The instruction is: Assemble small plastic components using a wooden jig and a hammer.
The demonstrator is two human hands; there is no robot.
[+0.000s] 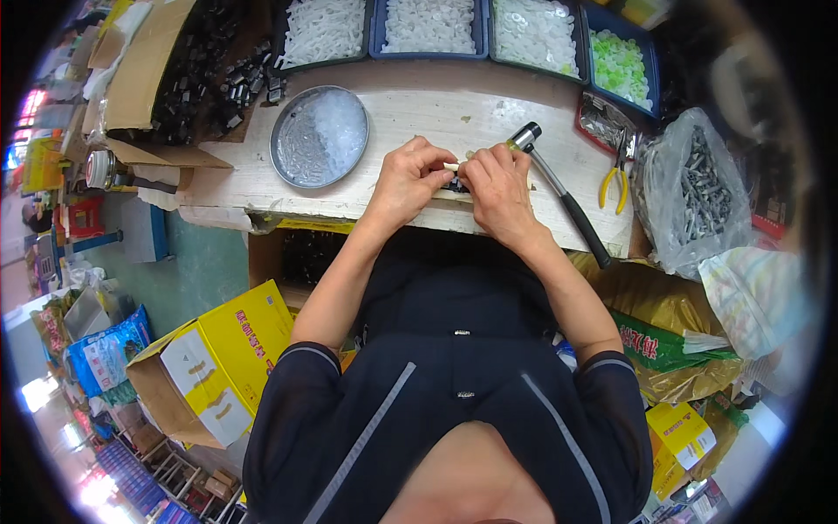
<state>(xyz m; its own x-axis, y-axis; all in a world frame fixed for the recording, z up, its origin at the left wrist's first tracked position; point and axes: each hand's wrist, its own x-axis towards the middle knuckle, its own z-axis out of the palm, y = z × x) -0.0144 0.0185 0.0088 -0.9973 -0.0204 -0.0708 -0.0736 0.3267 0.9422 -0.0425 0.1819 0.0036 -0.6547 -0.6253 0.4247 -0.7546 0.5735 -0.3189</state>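
My left hand and my right hand meet at the near edge of the worktable, fingers bent and pinched together. A small white piece sticks out from my left fingertips toward the right ones. Just below it, a small dark part shows between the hands, mostly covered by fingers. What my right fingers grip is hidden. Close by my right hand lies a hammer with a black handle, its head beyond my knuckles. To the left, a round metal tray holds translucent white pieces.
Dark bins of white and green plastic pieces line the back. Pliers with yellow handles and a clear bag of metallic parts are at the right. An open cardboard box with black parts stands left; a yellow carton sits below.
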